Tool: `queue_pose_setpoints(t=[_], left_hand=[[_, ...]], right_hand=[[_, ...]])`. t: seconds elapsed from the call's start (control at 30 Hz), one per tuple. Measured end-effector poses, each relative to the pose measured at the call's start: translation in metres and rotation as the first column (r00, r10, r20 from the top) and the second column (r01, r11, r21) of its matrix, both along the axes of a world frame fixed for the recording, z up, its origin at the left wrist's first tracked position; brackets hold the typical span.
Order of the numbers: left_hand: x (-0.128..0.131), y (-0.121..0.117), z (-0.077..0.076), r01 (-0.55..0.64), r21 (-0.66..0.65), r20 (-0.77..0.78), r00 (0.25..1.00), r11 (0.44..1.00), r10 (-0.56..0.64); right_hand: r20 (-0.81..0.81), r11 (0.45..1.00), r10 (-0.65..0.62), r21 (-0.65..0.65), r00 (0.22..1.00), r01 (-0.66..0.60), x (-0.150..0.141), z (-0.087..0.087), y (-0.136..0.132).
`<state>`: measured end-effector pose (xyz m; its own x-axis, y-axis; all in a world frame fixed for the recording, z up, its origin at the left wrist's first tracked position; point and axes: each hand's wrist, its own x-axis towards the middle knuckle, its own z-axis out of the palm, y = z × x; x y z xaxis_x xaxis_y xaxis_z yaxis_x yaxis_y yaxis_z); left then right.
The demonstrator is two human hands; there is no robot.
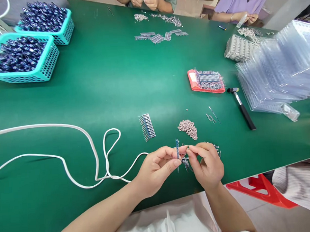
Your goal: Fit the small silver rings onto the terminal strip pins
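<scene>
My left hand (157,169) grips a narrow blue strip lined with small metal pieces (177,149) between thumb and fingers, and the strip stands upright. Close beside it, the fingertips of my right hand (209,165) are pinched together near the left index finger; whatever they hold is too small to make out. Beneath both hands lie loose wire-legged parts (186,161), partly covered. A pile of small pale round pieces (188,128) sits just beyond the fingers. Another blue strip with thin wire legs (148,126) rests to the left of that pile.
White cable (94,150) loops across the green table's left side. Turquoise baskets (51,55) hold dark blue glossy parts. On the right are a hammer (241,109), a red-wrapped bundle of strips (207,81) and stacked clear plastic trays (274,71). Two people's hands work across the table.
</scene>
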<state>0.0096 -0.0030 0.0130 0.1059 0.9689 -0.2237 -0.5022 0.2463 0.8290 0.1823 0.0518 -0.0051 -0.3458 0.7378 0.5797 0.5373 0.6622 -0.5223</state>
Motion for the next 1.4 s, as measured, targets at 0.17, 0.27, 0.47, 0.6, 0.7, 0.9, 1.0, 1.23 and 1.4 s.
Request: queue_pose_setpoints(t=[0.17, 0.27, 0.47, 0.6, 0.7, 0.9, 1.0, 1.23, 1.4], left_hand=[[0.001, 0.002, 0.000, -0.003, -0.023, 0.055, 0.998, 1.000, 0.004], [0.002, 0.002, -0.001, -0.007, -0.033, 0.050, 0.999, 0.999, 0.008], [0.001, 0.002, -0.002, -0.009, -0.068, 0.019, 1.000, 0.998, 0.010], [0.000, 0.003, -0.003, -0.019, -0.075, -0.018, 1.000, 0.997, 0.017], [0.000, 0.003, -0.004, -0.024, -0.066, -0.024, 0.999, 0.998, 0.022], [0.000, 0.005, -0.005, -0.016, -0.064, 0.008, 1.000, 0.998, 0.016], [0.000, 0.007, -0.005, -0.048, -0.082, -0.002, 0.999, 0.995, 0.048], [0.002, 0.008, -0.009, -0.148, -0.131, -0.090, 0.987, 0.980, 0.136], [0.002, 0.008, -0.013, -0.158, -0.135, -0.133, 0.981, 0.978, 0.140]], right_hand=[[0.036, 0.998, -0.031, 0.054, 0.999, 0.029, -0.002, 0.000, -0.001], [0.050, 0.996, -0.028, 0.083, 0.998, 0.024, -0.003, -0.001, -0.001], [0.029, 0.999, 0.021, 0.040, 0.999, -0.022, -0.003, -0.002, 0.001], [0.021, 0.999, 0.041, 0.028, 0.999, -0.041, -0.003, -0.001, 0.002], [0.032, 0.998, 0.039, 0.038, 0.999, -0.040, -0.002, -0.002, 0.002], [0.011, 0.996, 0.048, 0.073, 0.999, -0.049, -0.002, -0.004, 0.002], [-0.103, 0.992, 0.085, -0.083, 0.991, -0.094, -0.001, -0.003, 0.001], [-0.339, 0.863, 0.129, -0.425, 0.932, -0.274, 0.000, 0.000, -0.001], [-0.337, 0.853, 0.135, -0.439, 0.932, -0.282, 0.000, -0.001, 0.000]])
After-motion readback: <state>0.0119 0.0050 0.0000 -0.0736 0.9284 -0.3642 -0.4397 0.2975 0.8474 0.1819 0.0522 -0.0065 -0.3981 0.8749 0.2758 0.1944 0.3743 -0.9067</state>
